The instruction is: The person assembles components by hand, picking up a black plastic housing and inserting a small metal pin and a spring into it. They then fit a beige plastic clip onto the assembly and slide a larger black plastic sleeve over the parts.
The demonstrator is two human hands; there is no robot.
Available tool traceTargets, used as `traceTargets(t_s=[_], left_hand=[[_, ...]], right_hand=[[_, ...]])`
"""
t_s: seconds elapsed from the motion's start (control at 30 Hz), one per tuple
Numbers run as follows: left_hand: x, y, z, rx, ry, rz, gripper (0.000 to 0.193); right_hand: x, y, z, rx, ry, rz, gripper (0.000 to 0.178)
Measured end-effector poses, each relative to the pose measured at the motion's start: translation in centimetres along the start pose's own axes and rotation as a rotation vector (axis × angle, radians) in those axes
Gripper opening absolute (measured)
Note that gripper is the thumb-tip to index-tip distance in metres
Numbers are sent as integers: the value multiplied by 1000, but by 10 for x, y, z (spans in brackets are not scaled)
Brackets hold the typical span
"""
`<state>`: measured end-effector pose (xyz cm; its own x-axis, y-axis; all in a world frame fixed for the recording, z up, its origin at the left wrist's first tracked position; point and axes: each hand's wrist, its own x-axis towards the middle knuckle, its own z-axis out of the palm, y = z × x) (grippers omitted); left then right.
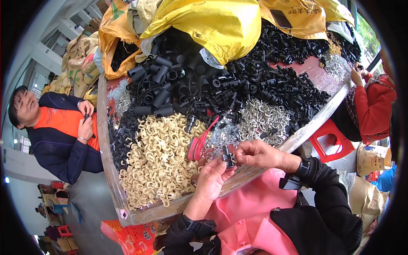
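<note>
Between thumb and fingers of my left hand [211,178] is a small black plastic fitting [228,156], held upright above the table's near edge. My right hand [260,154] is closed in a pinch right beside the fitting; a small metal piece seems to show at its fingertips, too small to name. Just beyond lie a heap of silvery metal hooks [263,121] and a scatter of small clear or metal bits [221,136]. Left of my hands spreads a big pile of cream-coloured clips [159,159], with a pink-red strap [197,146] at its edge.
The wood-rimmed table [242,178] also bears black tubes [161,95] and heaped black plastic parts [263,80]. Yellow sacks [208,25] stand along the far side. One person [63,131] works at the left, another [374,102] at the right by a red stool [331,140].
</note>
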<state>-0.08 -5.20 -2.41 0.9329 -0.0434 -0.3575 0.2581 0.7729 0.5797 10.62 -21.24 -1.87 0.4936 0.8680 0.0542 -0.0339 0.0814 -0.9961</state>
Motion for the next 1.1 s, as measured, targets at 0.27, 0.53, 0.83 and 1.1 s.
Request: traceTargets(t_s=[0.27, 0.53, 0.83, 1.1], left_hand=[[-3, 1, 0, 48, -33, -76, 28], [-6, 0, 0, 66, -62, -102, 32], [-5, -4, -3, 147, -21, -134, 33], [-15, 5, -8, 186, -51, -121, 28]], right_hand=[[1, -26, 6, -606, -21, -222, 12], [-4, -32, 16, -956, -61, -299, 16], [-4, -36, 16, -1092, -126, -283, 17], [4, -40, 18, -636, -117, -21, 21]])
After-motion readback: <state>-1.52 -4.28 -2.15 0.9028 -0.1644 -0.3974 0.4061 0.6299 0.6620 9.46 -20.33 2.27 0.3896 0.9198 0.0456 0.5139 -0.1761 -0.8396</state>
